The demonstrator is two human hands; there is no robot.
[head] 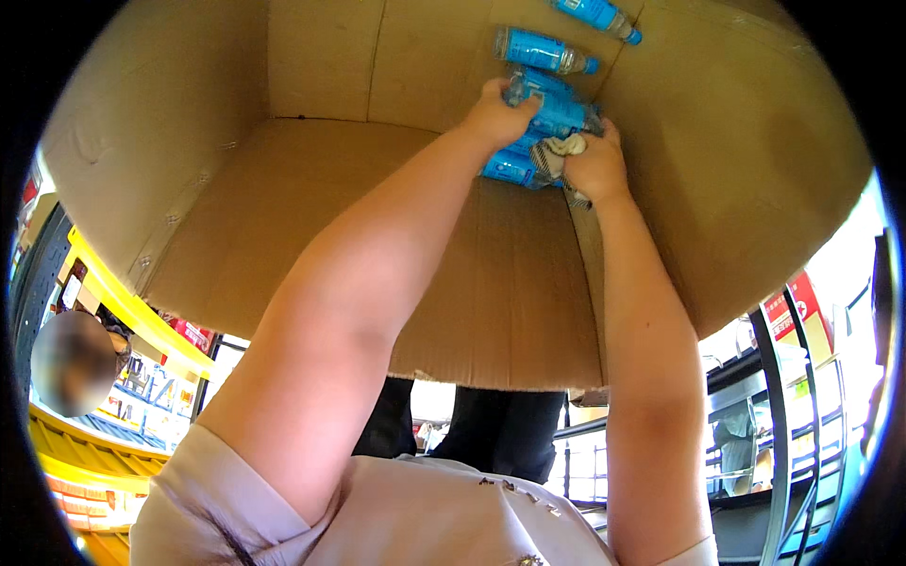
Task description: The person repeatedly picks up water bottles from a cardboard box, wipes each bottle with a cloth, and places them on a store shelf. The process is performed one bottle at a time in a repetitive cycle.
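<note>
My left hand (501,119) grips the base end of a plastic bottle (563,115) with a blue label. The bottle lies on its side inside a large cardboard box (318,212). At the bottle's cap end is my right hand (598,164), which holds a crumpled cloth (551,157) with a striped part; its fingers reach the bottle's neck. More bottles like it lie under and around my hands, among them a lower bottle (511,168) partly covered by the cloth. Farther off lie a second bottle (546,52) and a third bottle (596,13) near the box's corner.
The box's side walls rise at left (163,120) and right (736,156). Outside the box, yellow shelving (106,453) with goods stands on the left, beside a person (74,364). On the right is a dark metal rack (771,396) with a red carton (800,311).
</note>
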